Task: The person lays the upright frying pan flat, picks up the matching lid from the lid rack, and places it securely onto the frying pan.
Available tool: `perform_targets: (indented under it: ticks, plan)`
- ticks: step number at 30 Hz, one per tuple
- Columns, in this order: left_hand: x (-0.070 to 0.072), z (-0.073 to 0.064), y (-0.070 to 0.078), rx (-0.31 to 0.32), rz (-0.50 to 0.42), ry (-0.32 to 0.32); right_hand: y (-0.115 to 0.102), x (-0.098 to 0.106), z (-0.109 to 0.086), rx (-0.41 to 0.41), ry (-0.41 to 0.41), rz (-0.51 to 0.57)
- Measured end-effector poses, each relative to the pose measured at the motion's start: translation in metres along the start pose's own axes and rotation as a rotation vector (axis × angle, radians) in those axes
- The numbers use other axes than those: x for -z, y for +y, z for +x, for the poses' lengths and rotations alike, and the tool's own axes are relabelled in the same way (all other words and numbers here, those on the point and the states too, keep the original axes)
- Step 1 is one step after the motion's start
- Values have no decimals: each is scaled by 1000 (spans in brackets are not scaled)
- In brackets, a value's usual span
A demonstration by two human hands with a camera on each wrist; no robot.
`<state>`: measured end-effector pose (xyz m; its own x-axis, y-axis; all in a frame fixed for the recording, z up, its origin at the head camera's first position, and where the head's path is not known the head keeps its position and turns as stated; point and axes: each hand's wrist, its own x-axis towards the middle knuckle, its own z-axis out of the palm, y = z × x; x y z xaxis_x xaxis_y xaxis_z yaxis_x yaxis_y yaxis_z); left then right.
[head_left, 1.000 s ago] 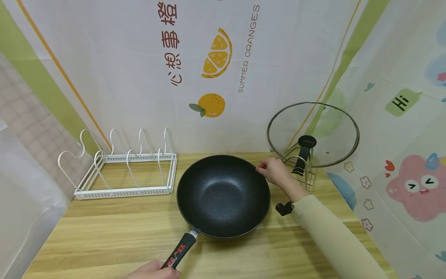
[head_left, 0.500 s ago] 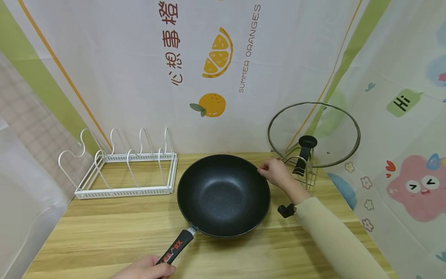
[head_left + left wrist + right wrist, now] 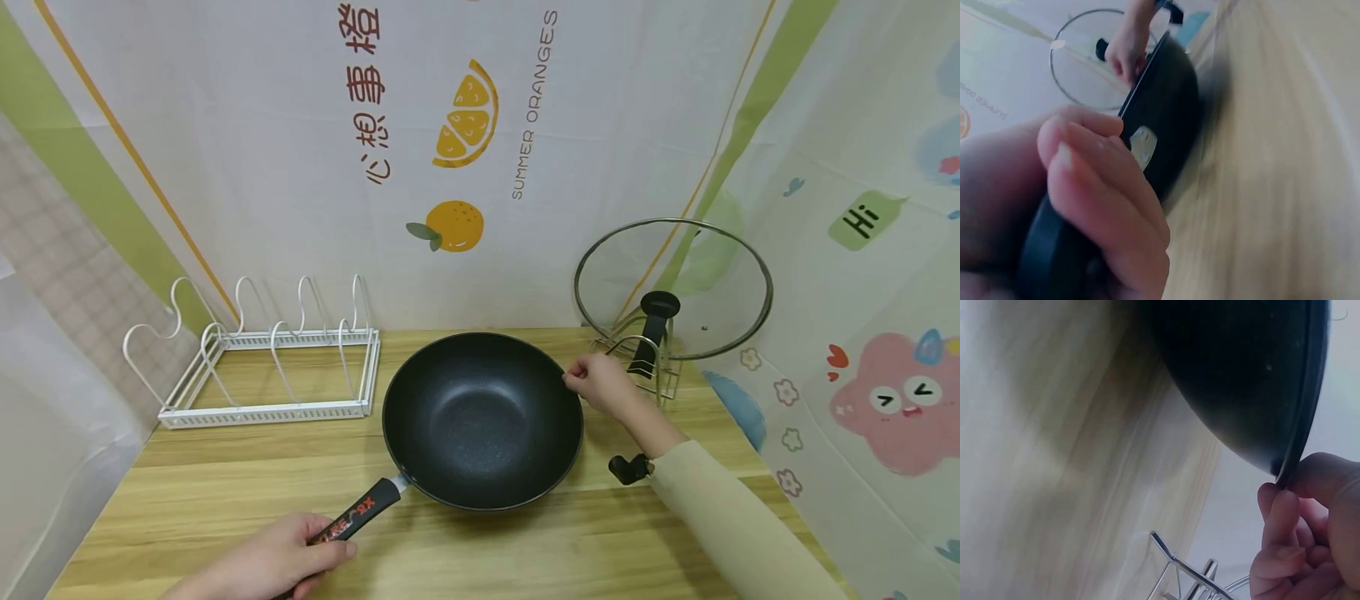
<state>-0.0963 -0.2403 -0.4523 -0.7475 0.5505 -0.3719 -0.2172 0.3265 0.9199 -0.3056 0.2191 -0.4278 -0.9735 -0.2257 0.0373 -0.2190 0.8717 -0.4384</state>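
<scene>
A black wok [image 3: 482, 425] lies in the middle of the wooden table, its open side up and its handle pointing to the front left. My left hand [image 3: 281, 552] grips the black handle [image 3: 365, 506], which bears red lettering. In the left wrist view the curled fingers [image 3: 1107, 206] wrap the handle below its metal bracket [image 3: 1143, 147]. At the wok's right side my right hand [image 3: 603, 383] pinches the rim. The right wrist view shows thumb and fingertips [image 3: 1283, 509] on either side of that rim.
A white wire rack [image 3: 266, 412] stands at the back left. Behind my right hand, a metal lid stand [image 3: 660, 367] holds a glass lid [image 3: 720, 283] with a black knob, leaning near the back curtain. Printed curtains [image 3: 637, 100] border the table [image 3: 247, 475].
The wok's handle has swung to the left, and my left hand moved left and slightly up with it. My right hand has slid slightly down and right along with the rim.
</scene>
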Motion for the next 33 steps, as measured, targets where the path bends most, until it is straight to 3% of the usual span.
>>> perform_targets:
  ticks: [10,27,33]
  plan:
    - [33,1,12,48,163,108,2,2,-17,9,3,-11]
    - [82,16,22,15,304,89,6,0,-50,-11,-3,68]
    - [96,23,24,1,379,126,3,-1,-64,-54,-29,105]
